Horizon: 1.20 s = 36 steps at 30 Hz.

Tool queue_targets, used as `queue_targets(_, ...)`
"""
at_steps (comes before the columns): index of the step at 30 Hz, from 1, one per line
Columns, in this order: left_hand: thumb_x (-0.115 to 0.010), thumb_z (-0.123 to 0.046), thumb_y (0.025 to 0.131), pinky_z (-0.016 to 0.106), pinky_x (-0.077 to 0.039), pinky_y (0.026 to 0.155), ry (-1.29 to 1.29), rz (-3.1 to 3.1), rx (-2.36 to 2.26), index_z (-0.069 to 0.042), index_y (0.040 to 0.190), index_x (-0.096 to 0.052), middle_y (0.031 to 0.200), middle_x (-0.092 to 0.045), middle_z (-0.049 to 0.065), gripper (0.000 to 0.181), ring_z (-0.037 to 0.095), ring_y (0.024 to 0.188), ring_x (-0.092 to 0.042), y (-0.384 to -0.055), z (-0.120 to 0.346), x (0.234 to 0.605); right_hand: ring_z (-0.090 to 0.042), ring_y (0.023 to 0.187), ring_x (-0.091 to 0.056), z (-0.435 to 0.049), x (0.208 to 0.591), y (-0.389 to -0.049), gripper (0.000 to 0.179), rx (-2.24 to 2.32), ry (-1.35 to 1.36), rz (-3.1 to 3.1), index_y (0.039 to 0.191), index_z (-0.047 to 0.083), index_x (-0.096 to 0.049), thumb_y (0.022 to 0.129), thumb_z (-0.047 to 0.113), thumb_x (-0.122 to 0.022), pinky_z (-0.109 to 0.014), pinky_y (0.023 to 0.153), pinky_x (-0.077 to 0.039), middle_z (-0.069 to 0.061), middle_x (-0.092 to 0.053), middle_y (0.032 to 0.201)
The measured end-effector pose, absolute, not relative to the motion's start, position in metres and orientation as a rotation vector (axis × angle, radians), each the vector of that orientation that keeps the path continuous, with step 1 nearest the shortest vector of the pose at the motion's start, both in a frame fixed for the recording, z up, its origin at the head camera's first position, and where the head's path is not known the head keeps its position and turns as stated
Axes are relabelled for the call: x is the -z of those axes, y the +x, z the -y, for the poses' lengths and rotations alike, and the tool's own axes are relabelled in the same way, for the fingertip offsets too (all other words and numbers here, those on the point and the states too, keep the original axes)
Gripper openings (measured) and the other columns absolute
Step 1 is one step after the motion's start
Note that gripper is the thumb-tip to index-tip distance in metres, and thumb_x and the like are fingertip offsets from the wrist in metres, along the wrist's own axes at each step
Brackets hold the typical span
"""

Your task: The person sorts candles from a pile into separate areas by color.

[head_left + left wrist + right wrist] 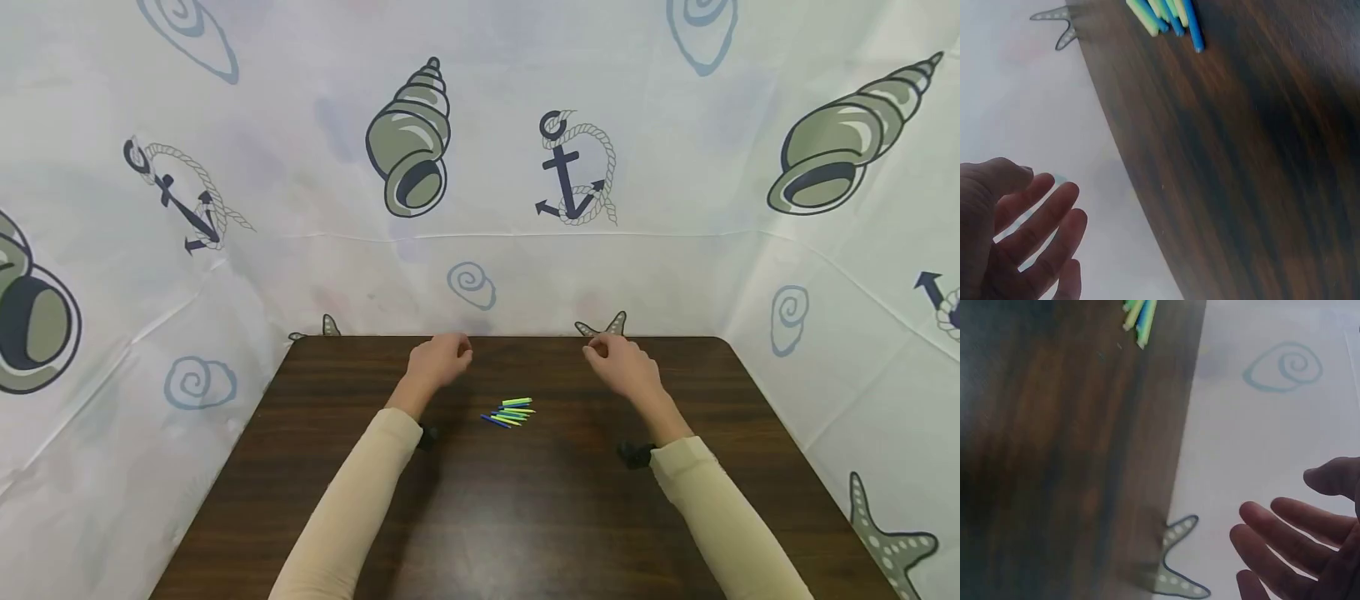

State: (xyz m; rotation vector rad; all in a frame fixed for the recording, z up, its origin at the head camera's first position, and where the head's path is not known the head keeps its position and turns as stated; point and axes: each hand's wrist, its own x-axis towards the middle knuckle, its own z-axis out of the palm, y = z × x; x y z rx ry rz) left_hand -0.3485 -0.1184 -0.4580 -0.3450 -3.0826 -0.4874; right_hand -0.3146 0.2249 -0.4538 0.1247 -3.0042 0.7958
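Several thin sticks (513, 412) in blue, green and yellow lie in a loose bunch on the dark wooden table. Up and to the left of them, my left hand (441, 358) hangs over the far part of the table with relaxed, bent fingers and nothing in it. My right hand (621, 363) is held likewise on the other side, also holding nothing. The left wrist view shows the ends of the sticks (1194, 28) at the top, well apart from that hand. In the right wrist view, other stick ends (1145, 325) show at the top, apart from the fingers.
The table (525, 517) ends at a far edge just behind my hands. A white cloth (510, 167) printed with shells, anchors and starfish hangs around the back and both sides. Each wrist wears a small black camera (636, 454).
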Motion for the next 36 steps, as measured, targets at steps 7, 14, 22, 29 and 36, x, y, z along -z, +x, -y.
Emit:
queue_targets(7,-0.064,-0.029,0.108,0.049,-0.056,0.08,-0.425,3.084,0.597,-0.02,0.118,-0.074,0.112,-0.076,0.003,0.017,0.023,0.083,-0.065,-0.344,0.102,0.474,-0.037,0.111,-0.073,-0.211,0.484,-0.294,0.043,-0.775,0.23,3.143,0.139,0.015,-0.07,0.109,0.044,-0.058,-0.062,0.088,-0.057,-0.012,-0.074,0.134)
queue_targets(14,-0.066,-0.027,0.108,0.053,-0.058,0.091,-0.509,3.111,0.655,-0.021,0.12,-0.075,0.117,-0.076,0.003,0.017,0.022,0.092,-0.068,-0.34,0.085,0.491,-0.029,0.108,-0.074,-0.19,0.506,-0.28,0.031,-0.794,0.298,3.146,0.13,0.019,-0.074,0.106,0.039,-0.066,-0.058,0.088,-0.057,-0.006,-0.077,0.124)
queue_targets(22,-0.065,-0.028,0.108,0.052,-0.058,0.094,-0.572,3.134,0.669,-0.023,0.118,-0.076,0.118,-0.076,0.001,0.015,0.022,0.099,-0.07,-0.341,0.071,0.513,-0.018,0.092,-0.073,-0.172,0.519,-0.275,0.019,-0.869,0.3,3.112,0.118,0.023,-0.077,0.104,0.033,-0.07,-0.049,0.077,-0.057,0.002,-0.078,0.108)
queue_targets(29,-0.067,-0.028,0.107,0.051,-0.058,0.093,-0.609,3.152,0.681,-0.022,0.116,-0.076,0.116,-0.076,0.002,0.014,0.022,0.095,-0.068,-0.34,0.061,0.524,-0.017,0.092,-0.072,-0.165,0.53,-0.276,0.019,-0.87,0.279,3.167,0.118,0.025,-0.077,0.103,0.036,-0.072,-0.049,0.078,-0.057,0.003,-0.078,0.11)
queue_targets(36,-0.067,-0.029,0.107,0.051,-0.057,0.096,-0.611,3.167,0.677,-0.022,0.117,-0.076,0.117,-0.075,0.0,0.015,0.019,0.097,-0.067,-0.344,0.057,0.533,-0.019,0.096,-0.072,-0.167,0.53,-0.276,0.024,-0.902,0.284,3.192,0.122,0.024,-0.076,0.105,0.038,-0.069,-0.051,0.082,-0.058,0.001,-0.078,0.115)
